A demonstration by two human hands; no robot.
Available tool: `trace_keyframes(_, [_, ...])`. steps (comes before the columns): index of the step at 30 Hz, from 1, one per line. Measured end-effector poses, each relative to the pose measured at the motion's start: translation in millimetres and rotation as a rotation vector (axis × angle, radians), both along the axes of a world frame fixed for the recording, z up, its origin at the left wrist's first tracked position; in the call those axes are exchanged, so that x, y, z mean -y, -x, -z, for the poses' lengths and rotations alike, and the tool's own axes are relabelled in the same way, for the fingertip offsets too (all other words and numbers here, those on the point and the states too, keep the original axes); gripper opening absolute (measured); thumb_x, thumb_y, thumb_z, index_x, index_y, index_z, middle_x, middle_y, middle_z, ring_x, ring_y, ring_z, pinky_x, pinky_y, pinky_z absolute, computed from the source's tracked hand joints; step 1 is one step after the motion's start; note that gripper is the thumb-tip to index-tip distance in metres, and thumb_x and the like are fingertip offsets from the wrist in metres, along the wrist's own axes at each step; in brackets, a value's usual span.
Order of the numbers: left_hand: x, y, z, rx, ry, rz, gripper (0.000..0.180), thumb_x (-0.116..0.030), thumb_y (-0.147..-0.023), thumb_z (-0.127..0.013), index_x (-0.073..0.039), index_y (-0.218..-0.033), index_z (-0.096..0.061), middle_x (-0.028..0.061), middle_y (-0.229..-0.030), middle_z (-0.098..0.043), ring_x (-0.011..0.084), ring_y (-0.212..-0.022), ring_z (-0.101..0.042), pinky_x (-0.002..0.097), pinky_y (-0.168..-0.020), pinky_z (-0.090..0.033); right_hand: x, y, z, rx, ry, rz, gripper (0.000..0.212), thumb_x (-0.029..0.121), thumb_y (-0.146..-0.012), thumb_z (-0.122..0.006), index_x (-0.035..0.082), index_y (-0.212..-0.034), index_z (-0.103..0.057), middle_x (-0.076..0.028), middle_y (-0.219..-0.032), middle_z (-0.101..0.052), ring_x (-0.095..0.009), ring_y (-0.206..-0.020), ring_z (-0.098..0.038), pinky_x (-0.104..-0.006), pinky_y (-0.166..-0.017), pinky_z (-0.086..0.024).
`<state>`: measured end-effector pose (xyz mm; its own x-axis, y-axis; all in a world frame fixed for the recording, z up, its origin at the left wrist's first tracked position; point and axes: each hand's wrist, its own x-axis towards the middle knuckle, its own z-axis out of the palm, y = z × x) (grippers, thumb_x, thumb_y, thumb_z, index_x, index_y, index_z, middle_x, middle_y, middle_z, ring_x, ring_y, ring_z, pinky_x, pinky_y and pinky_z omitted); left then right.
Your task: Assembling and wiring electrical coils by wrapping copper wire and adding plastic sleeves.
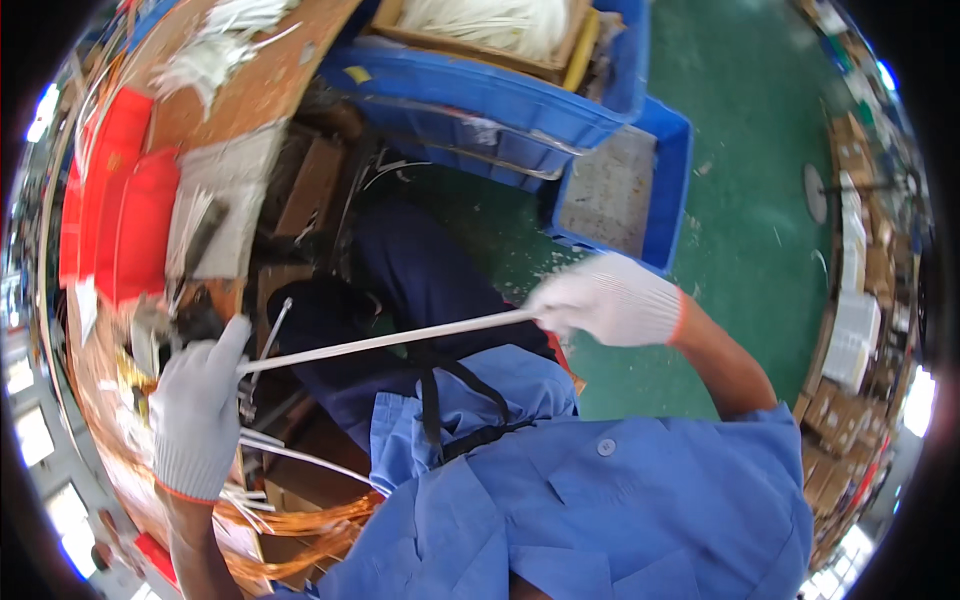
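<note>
White strip (400,342) stretches between both hands in front of the lap, its long axis close to nine-to-three, the right end tipped slightly toward two o'clock. It looks narrow, straight and taut, with faint lengthwise lines. The left hand (195,410), in a ribbed white knit glove, grips the nine-o'clock end; the right hand (605,300), similarly gloved and blurred, closes around the other. From the strip's middle, glossy red bins (140,230) stand at ten o'clock, a blue plastic tub (450,85) at one, coppery wires (330,515) at seven.
</note>
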<state>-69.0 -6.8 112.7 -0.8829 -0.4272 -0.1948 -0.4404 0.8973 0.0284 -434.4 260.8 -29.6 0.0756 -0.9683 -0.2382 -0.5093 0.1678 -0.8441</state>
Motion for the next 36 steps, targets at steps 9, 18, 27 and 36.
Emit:
trace_keyframes(9, [-140, 17, 47, -0.214, -1.096, -0.573, 0.043, -0.034, -0.11, -0.074, -0.004, -0.14, -0.072, 0.0135, -0.111, -0.083, 0.0299, -0.107, -0.081, 0.0424, -0.094, -0.064, -36, -34, -15, 0.045, 0.024, -0.667, 0.007, 0.021, -0.1, -0.075, 0.02, -0.102, -0.082, 0.0, -0.082, -0.077, -0.022, -0.078, -0.078, -0.0367, -0.067, -0.06])
trace_keyframes(18, [-100, 15, 46, -1.57, -1.383, -1.024, 0.05, -0.043, -0.122, -0.052, 0.004, -0.131, -0.066, 0.0041, -0.082, -0.064, 0.0219, -0.07, -0.071, 0.0375, -0.067, -0.059, -38, -71, -33, -0.079, -0.071, -0.753, 0.02, 0.019, -0.089, -0.08, 0.022, -0.108, -0.083, -0.001, -0.085, -0.081, -0.026, -0.078, -0.08, -0.0414, -0.063, -0.06])
trace_keyframes(27, [-91, -22, 28, -1.787, -1.561, -1.162, 0.042, -0.039, -0.125, -0.044, -0.005, -0.134, -0.066, -0.0083, -0.072, -0.035, 0.0043, -0.052, -0.028, 0.0235, -0.043, -0.025, -38, -94, -36, -0.082, -0.122, -0.79, 0.016, 0.02, -0.092, -0.078, 0.022, -0.108, -0.082, -0.003, -0.083, -0.079, -0.029, -0.079, -0.08, -0.0442, -0.063, -0.06])
trace_keyframes(36, [-56, -106, 9, -1.253, -1.103, -1.332, 0.03, -0.029, -0.117, -0.061, -0.001, -0.11, -0.071, -0.006, -0.068, -0.046, 0.0046, -0.048, -0.035, 0.0263, -0.043, -0.026, 43, -123, -17, 0.098, -0.032, -0.901, 0.022, 0.033, -0.104, -0.072, 0.021, -0.118, -0.082, -0.005, -0.102, -0.08, -0.028, -0.104, -0.078, -0.0421, -0.087, -0.061])
